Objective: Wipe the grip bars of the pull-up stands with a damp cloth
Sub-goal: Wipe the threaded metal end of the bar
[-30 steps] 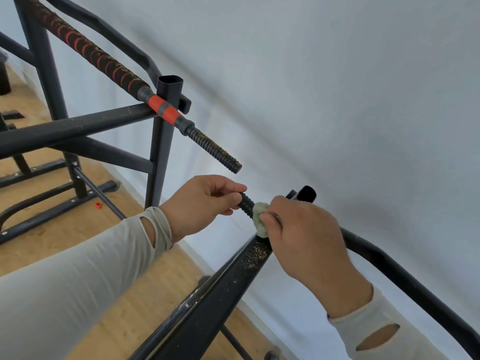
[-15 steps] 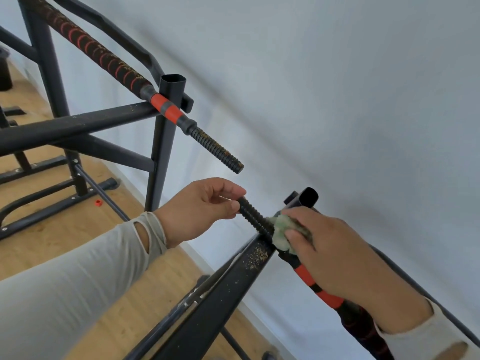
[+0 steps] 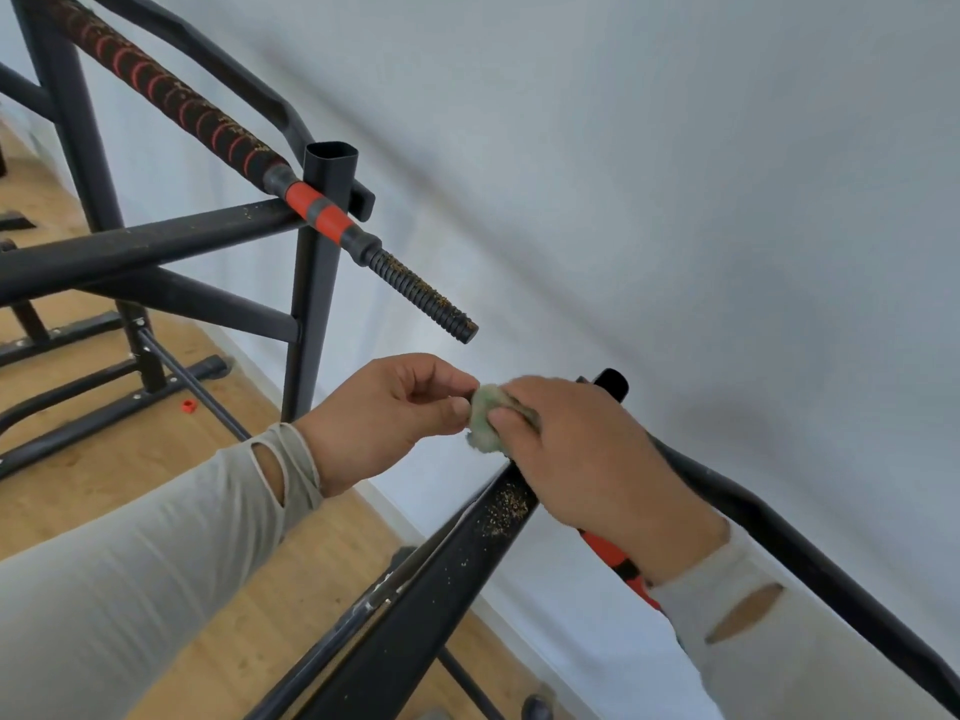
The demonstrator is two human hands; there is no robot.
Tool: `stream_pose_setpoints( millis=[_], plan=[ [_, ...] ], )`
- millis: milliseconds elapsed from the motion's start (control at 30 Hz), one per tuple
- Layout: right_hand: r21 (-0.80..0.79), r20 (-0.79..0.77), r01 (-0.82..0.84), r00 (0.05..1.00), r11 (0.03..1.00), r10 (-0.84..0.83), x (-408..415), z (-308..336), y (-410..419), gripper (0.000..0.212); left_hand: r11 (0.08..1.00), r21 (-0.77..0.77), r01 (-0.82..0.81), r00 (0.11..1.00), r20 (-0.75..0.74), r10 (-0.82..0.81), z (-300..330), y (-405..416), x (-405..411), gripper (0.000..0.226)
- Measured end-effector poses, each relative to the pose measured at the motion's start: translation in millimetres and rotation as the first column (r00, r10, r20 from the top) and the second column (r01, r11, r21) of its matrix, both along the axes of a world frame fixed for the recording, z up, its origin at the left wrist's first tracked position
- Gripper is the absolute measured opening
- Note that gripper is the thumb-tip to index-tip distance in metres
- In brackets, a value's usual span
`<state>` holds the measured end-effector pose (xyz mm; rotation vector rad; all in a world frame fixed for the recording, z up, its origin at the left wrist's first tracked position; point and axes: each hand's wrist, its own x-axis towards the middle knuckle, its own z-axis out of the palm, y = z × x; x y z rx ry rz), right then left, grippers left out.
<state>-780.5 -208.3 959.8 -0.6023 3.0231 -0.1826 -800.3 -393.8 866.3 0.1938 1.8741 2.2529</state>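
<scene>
Right hand [image 3: 587, 459] is gripping a green damp cloth [image 3: 488, 418] around the near grip bar [image 3: 610, 556], fingers [image 3: 511, 420] curled over it at the bar's tip. Left hand [image 3: 384, 418] is pinching that tip, fingers pressed together. Far grip bar [image 3: 415, 291] is showing grit, well apart. Risk: cloth sliding off the end; loosened grit dropping onto the black frame rail [image 3: 467, 553] below.
</scene>
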Motion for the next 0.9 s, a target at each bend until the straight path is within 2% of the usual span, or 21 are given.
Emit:
stream_pose_setpoints(
  millis=[167, 267, 333, 400, 500, 567, 700, 833, 900],
  plan=[
    [0.159, 0.113, 0.086, 0.988, 0.983, -0.105, 23.9, 31.6, 42.0, 0.043, 1.000, 0.018, -0.002, 1.000, 0.024, 0.001, -7.9, -0.3, -5.0, 0.020],
    [0.186, 0.060, 0.086, 0.993, 0.979, -0.098, 17.7, 27.7, 30.8, 0.043, 1.000, 0.019, -0.012, 1.000, 0.021, 0.012, -6.7, 2.1, -4.9, 0.020],
    [0.137, -0.018, 0.062, 0.998, 0.989, -0.060, 8.9, 17.6, 8.6, 0.040, 0.999, 0.028, -0.022, 1.000, 0.013, 0.021, -5.6, 2.9, -3.5, 0.018],
    [0.022, -0.064, 0.064, 0.996, 0.998, -0.062, -1.7, 4.9, -13.0, 0.037, 0.999, 0.042, -0.005, 1.000, -0.003, 0.005, -4.5, 2.4, -2.6, 0.015],
    [-0.123, -0.046, 0.082, 0.995, 0.989, -0.088, -9.8, -5.9, -23.6, 0.032, 0.999, 0.045, 0.025, 1.000, -0.015, -0.024, -3.1, 1.4, -2.9, 0.021],
    [-0.137, 0.016, 0.063, 0.998, 0.989, -0.062, -3.9, -1.3, -8.3, 0.030, 1.000, 0.029, 0.012, 1.000, -0.008, -0.012, -3.2, 1.0, -4.3, 0.016],
    [0.068, 0.132, 0.061, 0.989, 0.996, -0.070, 22.1, 27.4, 31.0, 0.033, 1.000, 0.009, 0.019, 1.000, 0.021, -0.019, -6.3, -0.8, -7.4, 0.019],
    [0.239, 0.058, 0.096, 0.992, 0.966, -0.113, 34.4, 39.2, 34.3, 0.027, 0.999, -0.035, 0.022, 0.999, 0.028, -0.021, -2.6, 1.0, -8.4, 0.017],
    [0.277, 0.005, 0.093, 0.995, 0.956, -0.099, 34.8, 37.1, 29.5, 0.025, 0.998, -0.059, 0.001, 1.000, 0.024, 0.001, 0.9, 4.0, -8.7, 0.014]
  ],
)
